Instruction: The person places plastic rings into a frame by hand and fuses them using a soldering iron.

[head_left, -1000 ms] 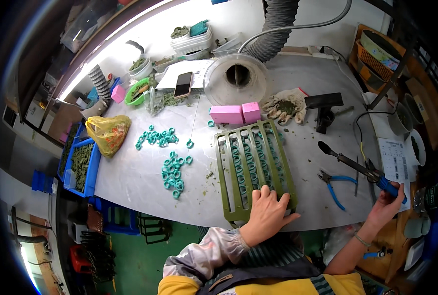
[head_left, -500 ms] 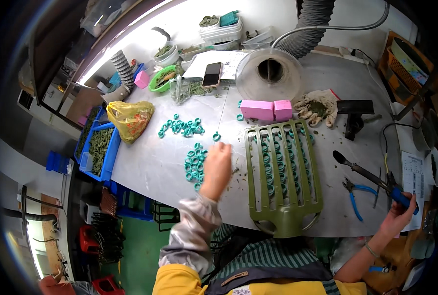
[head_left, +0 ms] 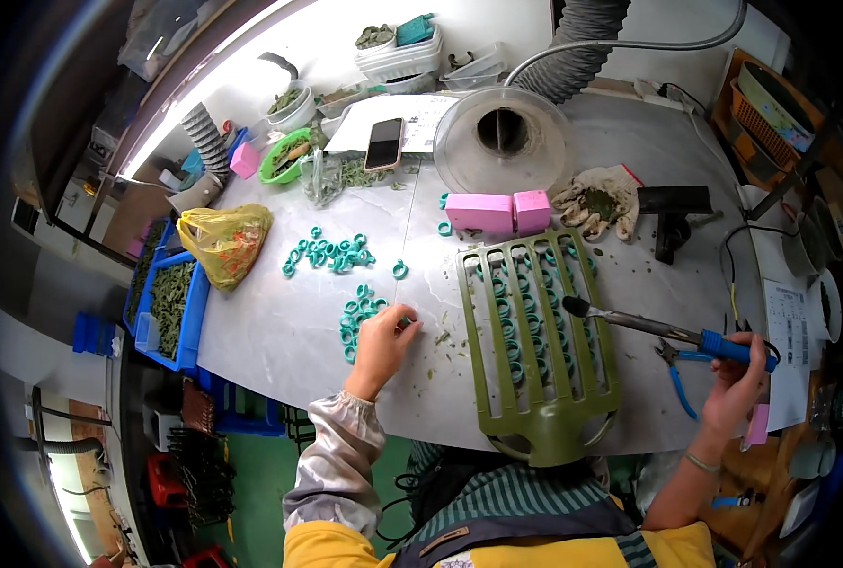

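My left hand (head_left: pixel 381 346) is closed in a pinch beside a loose cluster of teal rings (head_left: pixel 361 308); a bit of teal shows at its fingertips, mostly hidden by the fingers. My right hand (head_left: pixel 736 383) grips the blue handle of a soldering iron (head_left: pixel 653 327) with a dark, broad flat tip. That tip hangs over the right part of an olive-green slotted rack (head_left: pixel 546 417). Through the rack's slots, several rows of teal rings (head_left: pixel 513 348) are visible. A single ring (head_left: pixel 399 270) lies above my left hand, near a second group of rings (head_left: pixel 331 252).
Pink blocks (head_left: pixel 480 212) stand behind the rack, beside a stained glove (head_left: pixel 599 201) and a black stand (head_left: pixel 672 213). Blue-handled pliers (head_left: pixel 679 379) lie right of the rack. A clear funnel hood (head_left: pixel 454 156), a phone (head_left: pixel 384 144) and a yellow bag (head_left: pixel 227 246) are farther back.
My right hand has swung the soldering iron left, bringing its tip over the rack. My left hand has moved down and left from the single ring toward the near cluster.
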`<state>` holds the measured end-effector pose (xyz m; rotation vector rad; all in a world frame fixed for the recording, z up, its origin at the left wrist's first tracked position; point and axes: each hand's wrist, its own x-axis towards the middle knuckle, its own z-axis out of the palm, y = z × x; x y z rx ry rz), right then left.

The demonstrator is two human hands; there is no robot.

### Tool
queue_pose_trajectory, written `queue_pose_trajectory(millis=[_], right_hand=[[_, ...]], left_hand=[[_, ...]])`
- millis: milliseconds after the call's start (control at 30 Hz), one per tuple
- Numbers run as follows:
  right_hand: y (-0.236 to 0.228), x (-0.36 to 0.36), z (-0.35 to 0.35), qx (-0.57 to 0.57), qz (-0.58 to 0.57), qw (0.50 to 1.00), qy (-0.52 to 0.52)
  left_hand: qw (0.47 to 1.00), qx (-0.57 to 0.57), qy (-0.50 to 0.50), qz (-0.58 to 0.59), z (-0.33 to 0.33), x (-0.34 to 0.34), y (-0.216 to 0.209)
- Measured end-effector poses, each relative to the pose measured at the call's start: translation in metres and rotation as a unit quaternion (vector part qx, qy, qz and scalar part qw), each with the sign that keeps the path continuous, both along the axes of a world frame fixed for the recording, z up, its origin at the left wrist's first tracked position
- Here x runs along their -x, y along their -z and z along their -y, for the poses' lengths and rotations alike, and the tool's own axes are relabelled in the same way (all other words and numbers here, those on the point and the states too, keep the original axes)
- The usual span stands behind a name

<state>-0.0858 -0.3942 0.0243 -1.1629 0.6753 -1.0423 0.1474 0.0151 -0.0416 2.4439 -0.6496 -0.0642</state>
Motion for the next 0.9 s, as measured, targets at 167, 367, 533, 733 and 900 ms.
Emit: queue_pose_trajectory(millis=[167,367,533,733,900], right_hand=[[-0.002,-0.023,-0.026,0.005,-0.004,1.0,-0.031],[0.003,-0.052,-0.052,-0.001,0.017,0.996,-0.084],[0.013,-0.079,-0.072,0.038,0.016,0.992,-0.121],[0.019,-0.095,-0.081,0.061,-0.016,0.985,-0.163],[0.026,-0.104,-0.084,0.042,-0.008,0.985,-0.166]], left_hand=[[0.995,0.099,-0.003,-0.012,-0.007,0.006,-0.001],[0.951,0.236,0.013,-0.201,0.029,-0.016,-0.023],[0.969,0.205,0.091,-0.107,0.082,-0.044,-0.034],[0.972,0.083,0.172,0.134,0.103,-0.069,-0.034],[0.972,0.055,0.196,0.118,0.11,-0.075,-0.03]])
